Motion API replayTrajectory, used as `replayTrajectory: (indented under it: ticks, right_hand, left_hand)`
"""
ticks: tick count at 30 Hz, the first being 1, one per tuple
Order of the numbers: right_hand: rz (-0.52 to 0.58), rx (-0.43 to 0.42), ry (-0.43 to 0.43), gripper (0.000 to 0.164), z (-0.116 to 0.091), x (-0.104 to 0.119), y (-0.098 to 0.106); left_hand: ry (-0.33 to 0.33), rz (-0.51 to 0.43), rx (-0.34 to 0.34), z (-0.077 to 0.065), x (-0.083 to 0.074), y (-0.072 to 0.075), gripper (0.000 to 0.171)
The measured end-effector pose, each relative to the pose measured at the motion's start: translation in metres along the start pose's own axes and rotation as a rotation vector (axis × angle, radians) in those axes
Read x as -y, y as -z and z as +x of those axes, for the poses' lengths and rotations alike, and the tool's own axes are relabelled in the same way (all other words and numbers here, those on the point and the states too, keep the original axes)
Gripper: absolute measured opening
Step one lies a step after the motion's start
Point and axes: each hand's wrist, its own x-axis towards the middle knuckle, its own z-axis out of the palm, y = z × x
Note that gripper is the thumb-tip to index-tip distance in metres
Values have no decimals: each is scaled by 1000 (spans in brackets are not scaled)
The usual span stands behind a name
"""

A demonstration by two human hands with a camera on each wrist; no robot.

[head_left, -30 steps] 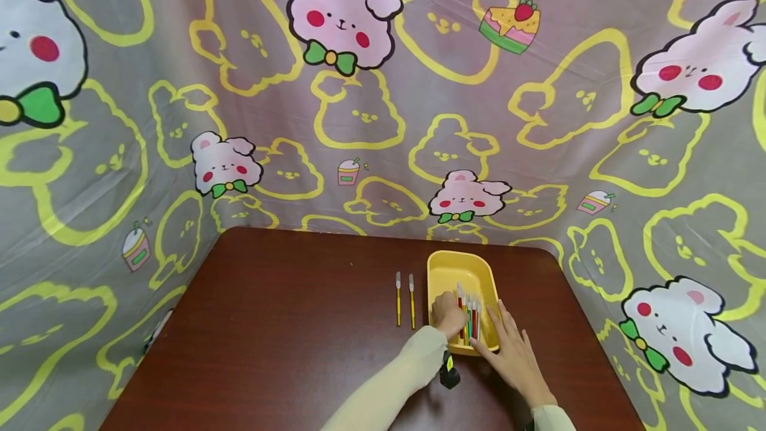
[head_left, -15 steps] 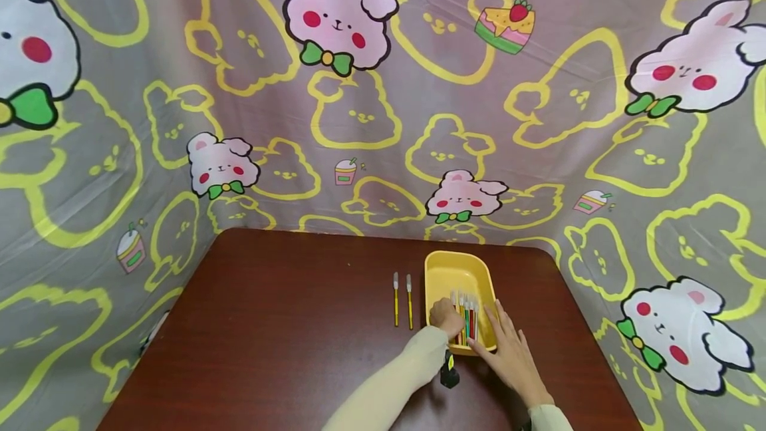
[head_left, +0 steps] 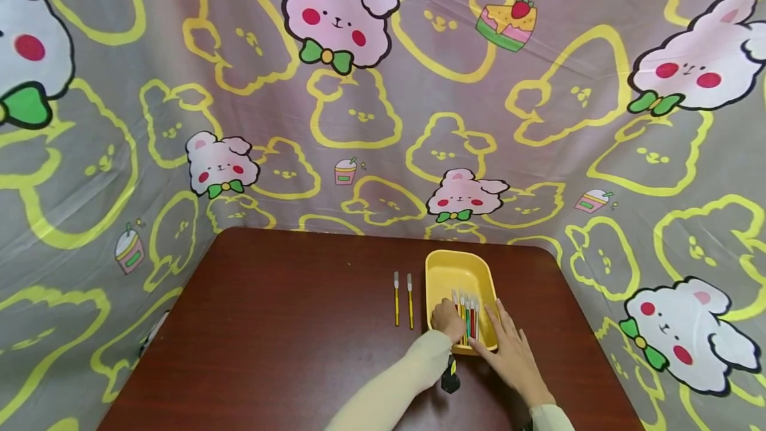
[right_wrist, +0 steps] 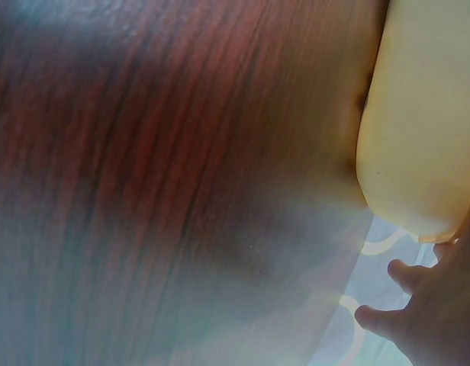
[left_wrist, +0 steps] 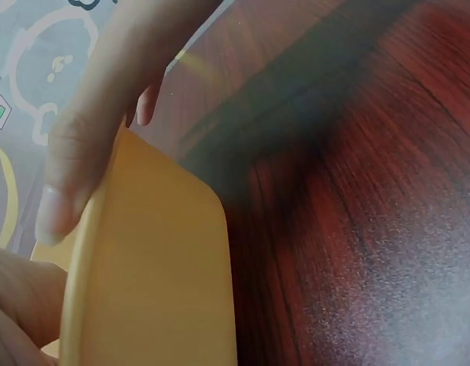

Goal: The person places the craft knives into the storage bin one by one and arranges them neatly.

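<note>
A yellow tray (head_left: 439, 259) stands toward the right of the table. Inside it, a row of slim pen-like sticks (head_left: 473, 316) with pale tips shows red, yellow and green bodies. My left hand (head_left: 447, 320) reaches into the tray at the left of the row, fingers curled; I cannot tell whether it holds a stick. In the left wrist view this hand (left_wrist: 21, 297) appears low behind the tray wall. My right hand (head_left: 513, 354) rests on the tray's near right corner, fingers straight and spread along the side. Its thumb (left_wrist: 59, 206) lies over the rim.
Two yellow sticks (head_left: 410, 301) with grey tips lie parallel on the brown table (head_left: 287, 324), left of the tray. A patterned cloth (head_left: 359, 105) with rabbit faces hangs around the table's back and sides. A black device (head_left: 450, 378) sits at the left wrist.
A red stick that stuck out above the row at the left hand has come down level with the others. The right hand stays on the tray.
</note>
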Motion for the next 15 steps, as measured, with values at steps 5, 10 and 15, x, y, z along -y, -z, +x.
replayTrajectory:
  ticks: [5,10,15]
  right_hand:
    - [-5,9,-4,85,0,1,1]
    - [-13,18,-5,85,1,1,1]
    - [-12,13,-3,85,0,1,1]
  left_hand:
    - [-6,2,3,-3,-1,3,30]
    - [-26,-16,-14,-4,1,2,36]
    - [-56,-51,-23,-3,0,3,45]
